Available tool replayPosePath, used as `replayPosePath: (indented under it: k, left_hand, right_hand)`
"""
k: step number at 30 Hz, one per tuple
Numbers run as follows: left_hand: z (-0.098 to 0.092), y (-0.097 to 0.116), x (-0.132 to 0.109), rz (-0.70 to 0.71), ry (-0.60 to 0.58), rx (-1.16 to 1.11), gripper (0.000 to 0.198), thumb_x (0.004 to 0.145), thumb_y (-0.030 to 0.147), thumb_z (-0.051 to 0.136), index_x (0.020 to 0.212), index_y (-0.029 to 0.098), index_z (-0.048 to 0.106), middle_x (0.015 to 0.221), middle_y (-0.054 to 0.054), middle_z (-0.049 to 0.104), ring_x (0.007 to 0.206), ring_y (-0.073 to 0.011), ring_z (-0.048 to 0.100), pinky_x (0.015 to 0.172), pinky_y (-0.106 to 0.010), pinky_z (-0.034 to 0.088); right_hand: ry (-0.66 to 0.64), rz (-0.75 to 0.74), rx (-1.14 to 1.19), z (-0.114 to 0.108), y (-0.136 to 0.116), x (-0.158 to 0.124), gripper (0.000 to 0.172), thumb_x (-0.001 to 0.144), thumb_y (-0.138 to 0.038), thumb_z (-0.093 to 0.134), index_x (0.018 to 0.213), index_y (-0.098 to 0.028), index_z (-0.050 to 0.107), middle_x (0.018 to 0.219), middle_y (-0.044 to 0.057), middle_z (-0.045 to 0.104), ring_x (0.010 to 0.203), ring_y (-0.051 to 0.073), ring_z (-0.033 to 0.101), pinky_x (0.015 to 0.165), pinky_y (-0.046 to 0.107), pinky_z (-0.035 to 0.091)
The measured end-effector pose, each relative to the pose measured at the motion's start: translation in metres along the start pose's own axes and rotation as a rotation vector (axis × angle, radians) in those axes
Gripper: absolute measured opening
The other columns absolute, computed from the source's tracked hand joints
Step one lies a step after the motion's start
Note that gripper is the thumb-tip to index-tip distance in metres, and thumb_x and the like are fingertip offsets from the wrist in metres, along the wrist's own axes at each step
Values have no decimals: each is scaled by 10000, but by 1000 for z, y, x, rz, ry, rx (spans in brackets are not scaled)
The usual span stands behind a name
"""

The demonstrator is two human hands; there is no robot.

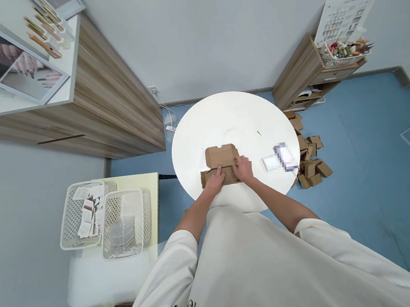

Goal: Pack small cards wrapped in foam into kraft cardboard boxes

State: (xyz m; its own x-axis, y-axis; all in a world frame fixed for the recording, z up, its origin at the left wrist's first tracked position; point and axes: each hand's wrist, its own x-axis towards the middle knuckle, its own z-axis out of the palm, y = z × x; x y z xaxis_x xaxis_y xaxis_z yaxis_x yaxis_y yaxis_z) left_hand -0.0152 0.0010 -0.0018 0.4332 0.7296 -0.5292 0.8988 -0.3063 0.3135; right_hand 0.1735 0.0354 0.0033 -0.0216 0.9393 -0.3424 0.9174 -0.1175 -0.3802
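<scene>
Your left hand (215, 181) and right hand (243, 167) rest fingers-down on a half-folded cardboard box (220, 156) at the near edge of the round white table (230, 115), grip too small to judge; light, stiff card that likely creases easily, best held by its folded edges.

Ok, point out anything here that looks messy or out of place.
A heap of small cardboard boxes lies jumbled at all angles on the blue floor, close beside the round table. On the table, the left hand and right hand rest on a half-folded box, which looks fine.
</scene>
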Motion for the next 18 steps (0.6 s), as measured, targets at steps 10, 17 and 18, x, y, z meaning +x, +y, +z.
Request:
replayPosePath:
  k: [10,17,18]
  left_hand:
    - [5,2,-15,24,82,-16,615,835,102,572,1411,242,408,1681,-130,28,1272,-312,541,1040,-475,438]
    - [20,-28,-55,-331,334,-103,860,800,99,572,1562,233,196,1645,-186,121,1453,-366,297,1115,-513,332]
    - [21,-32,-56,-366,309,-130,840,819,135,578,1560,243,198,1629,-189,161,1412,-366,359,1084,-498,373]
  right_hand:
    - [-422,-154,-166,19,-10,-16,1060,838,-321,710,1612,-147,7,1445,222,481,1296,318,490,995,348,400]
    - [-468,-114,-148,20,-13,-18,1151,805,-297,735,1610,-175,-80,1455,232,457,1221,329,544,915,354,450]
    - [-469,-113,-148,20,-13,-18,1155,803,-294,736,1609,-177,-82,1455,231,456,1222,328,543,912,354,451]
